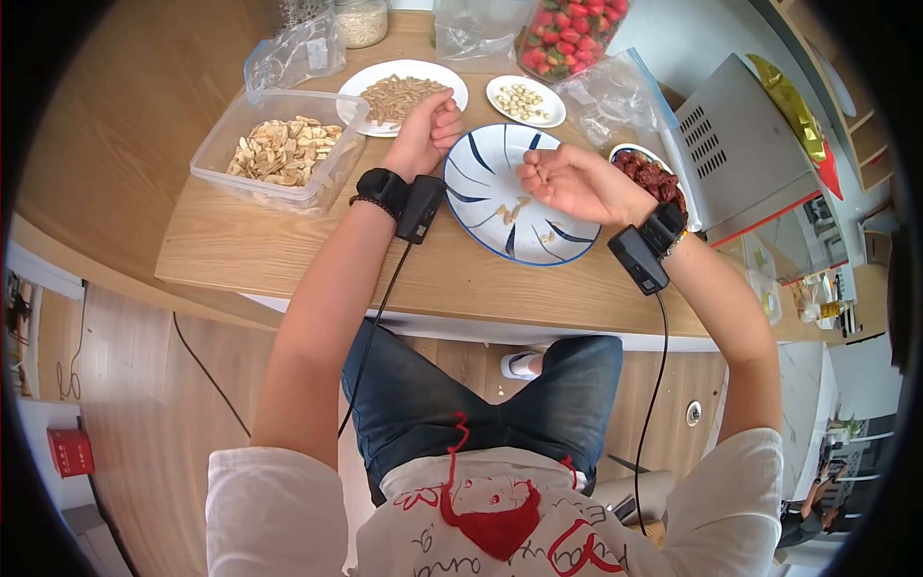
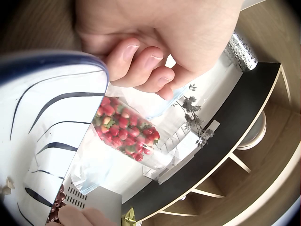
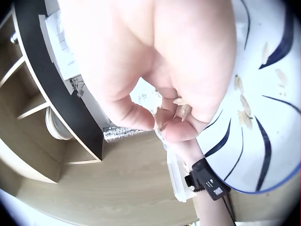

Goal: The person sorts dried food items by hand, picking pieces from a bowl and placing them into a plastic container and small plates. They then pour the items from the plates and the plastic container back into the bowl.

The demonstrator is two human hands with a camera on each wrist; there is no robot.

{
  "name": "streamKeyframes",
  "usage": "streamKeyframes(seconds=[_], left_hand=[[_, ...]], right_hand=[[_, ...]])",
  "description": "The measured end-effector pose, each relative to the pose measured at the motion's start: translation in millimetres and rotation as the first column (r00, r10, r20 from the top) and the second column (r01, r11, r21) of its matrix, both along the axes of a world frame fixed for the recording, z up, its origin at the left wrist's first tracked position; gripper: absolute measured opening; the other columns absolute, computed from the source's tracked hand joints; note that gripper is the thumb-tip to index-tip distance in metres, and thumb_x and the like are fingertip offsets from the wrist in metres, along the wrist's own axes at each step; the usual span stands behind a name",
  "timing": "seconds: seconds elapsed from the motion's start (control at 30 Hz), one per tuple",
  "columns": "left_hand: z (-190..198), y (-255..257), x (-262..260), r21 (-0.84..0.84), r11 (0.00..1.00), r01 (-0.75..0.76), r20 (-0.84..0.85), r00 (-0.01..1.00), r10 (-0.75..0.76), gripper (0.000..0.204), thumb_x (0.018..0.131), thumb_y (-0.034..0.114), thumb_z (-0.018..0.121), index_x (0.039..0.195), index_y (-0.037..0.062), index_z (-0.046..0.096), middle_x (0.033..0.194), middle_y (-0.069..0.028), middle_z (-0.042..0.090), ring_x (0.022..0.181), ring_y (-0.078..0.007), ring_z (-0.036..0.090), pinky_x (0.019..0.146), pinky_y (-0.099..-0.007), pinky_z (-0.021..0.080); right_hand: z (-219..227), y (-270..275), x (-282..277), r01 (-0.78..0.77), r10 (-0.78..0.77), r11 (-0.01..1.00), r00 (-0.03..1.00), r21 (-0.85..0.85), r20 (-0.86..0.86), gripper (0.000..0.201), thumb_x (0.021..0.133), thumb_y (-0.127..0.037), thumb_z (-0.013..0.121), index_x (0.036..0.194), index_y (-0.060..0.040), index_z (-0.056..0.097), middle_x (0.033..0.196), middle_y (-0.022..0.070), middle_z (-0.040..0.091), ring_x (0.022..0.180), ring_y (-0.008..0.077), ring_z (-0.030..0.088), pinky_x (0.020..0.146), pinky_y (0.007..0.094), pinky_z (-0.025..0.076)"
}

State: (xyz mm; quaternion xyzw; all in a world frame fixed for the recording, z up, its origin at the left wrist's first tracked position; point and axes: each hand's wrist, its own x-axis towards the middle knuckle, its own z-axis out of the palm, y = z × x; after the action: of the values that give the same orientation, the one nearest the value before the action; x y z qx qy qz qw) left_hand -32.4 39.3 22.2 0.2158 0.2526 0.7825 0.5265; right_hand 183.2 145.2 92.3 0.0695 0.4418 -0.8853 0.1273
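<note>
Nearest you, your right hand (image 1: pixel 575 183) hovers palm-up over the near right part of the blue-striped plate (image 1: pixel 481 168), fingers curled in around a few small pale seeds (image 3: pixel 182 109). The right wrist view shows them pinched between thumb and fingertips. Judge them as nearly weightless, hard and smooth, so they slip easily; pinch lightly with the fingertip pads and keep the palm cupped beneath, since a dropped one will likely bounce or skid on the glazed surface. They look flat, oval and cream to tan in colour.

Just below your hand, more of the same seeds lie loose on the plate (image 1: pixel 513 210), scattered near its middle and well apart from each other.

Your left hand (image 1: pixel 428 132) rests at the plate's far left rim, fingers curled loosely; the left wrist view shows nothing held inside them, and whether they touch the rim you cannot tell.

Beyond it sit a white plate of brown strips (image 1: pixel 409 93), a small dish of pale kernels (image 1: pixel 525 100), and a bag of strawberries (image 1: pixel 569 31).
</note>
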Motion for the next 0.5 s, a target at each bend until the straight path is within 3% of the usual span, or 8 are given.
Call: streamKeyframes(seconds=[0.07, 0.17, 0.37, 0.47, 0.5], left_hand=[[1.0, -0.9, 0.8, -0.004, 1.000, 0.002, 0.003, 1.000, -0.002, 0.025, 0.091, 0.022, 0.053, 0.070, 0.0112, 0.045, 0.053, 0.0063, 0.031, 0.043, -0.0041, 0.028, 0.038, -0.0188, 0.024], [0.4, -0.1, 0.6, 0.014, 1.000, 0.012, 0.003, 1.000, -0.012, 0.025, 0.091, 0.022, 0.053, 0.070, 0.0111, 0.045, 0.053, 0.0064, 0.031, 0.043, -0.0042, 0.028, 0.038, -0.0188, 0.024], [0.2, -0.7, 1.4, -0.012, 1.000, -0.010, -0.002, 1.000, 0.010, 0.024, 0.091, 0.022, 0.053, 0.071, 0.0108, 0.045, 0.053, 0.0058, 0.031, 0.043, -0.0046, 0.028, 0.039, -0.0189, 0.024], [0.1, -0.1, 1.5, -0.014, 1.000, -0.014, 0.003, 1.000, 0.015, 0.025, 0.091, 0.023, 0.053, 0.071, 0.0106, 0.045, 0.053, 0.0056, 0.031, 0.043, -0.0050, 0.027, 0.039, -0.0192, 0.024], [-0.1, 0.1, 1.5, -0.013, 1.000, -0.018, -0.002, 1.000, 0.018, 0.025, 0.091, 0.023, 0.053, 0.071, 0.0105, 0.045, 0.053, 0.0055, 0.031, 0.043, -0.0051, 0.027, 0.039, -0.0193, 0.024]], right_hand=[[0.1, -0.5, 0.8, 0.035, -0.033, 0.997, 0.999, -0.069, 0.023, 0.014, 0.089, -0.011, 0.049, 0.090, 0.0021, 0.053, 0.090, 0.0070, 0.053, 0.084, 0.0134, 0.050, 0.074, 0.0230, 0.043], [-8.9, -5.0, -3.5, 0.102, -0.087, 0.992, 0.979, -0.068, 0.186, 0.026, 0.092, -0.018, 0.049, 0.100, 0.0070, 0.054, 0.094, 0.0101, 0.057, 0.087, 0.0162, 0.053, 0.079, 0.0242, 0.046], [3.3, -11.8, -15.0, 0.101, -0.131, 0.988, 0.950, 0.119, 0.284, 0.040, 0.097, -0.023, 0.041, 0.110, 0.0134, 0.050, 0.112, 0.0218, 0.057, 0.107, 0.0256, 0.055, 0.095, 0.0291, 0.045], [10.9, -3.3, -25.8, 0.218, -0.240, 0.967, 0.950, 0.128, 0.198, 0.043, 0.098, -0.021, 0.039, 0.110, 0.0200, 0.046, 0.117, 0.0305, 0.051, 0.113, 0.0323, 0.053, 0.100, 0.0334, 0.044], [10.4, 7.4, -34.5, 0.237, -0.244, 0.970, 0.946, 0.059, 0.215, 0.042, 0.099, -0.017, 0.034, 0.112, 0.0212, 0.042, 0.118, 0.0319, 0.050, 0.114, 0.0325, 0.052, 0.101, 0.0333, 0.042]])
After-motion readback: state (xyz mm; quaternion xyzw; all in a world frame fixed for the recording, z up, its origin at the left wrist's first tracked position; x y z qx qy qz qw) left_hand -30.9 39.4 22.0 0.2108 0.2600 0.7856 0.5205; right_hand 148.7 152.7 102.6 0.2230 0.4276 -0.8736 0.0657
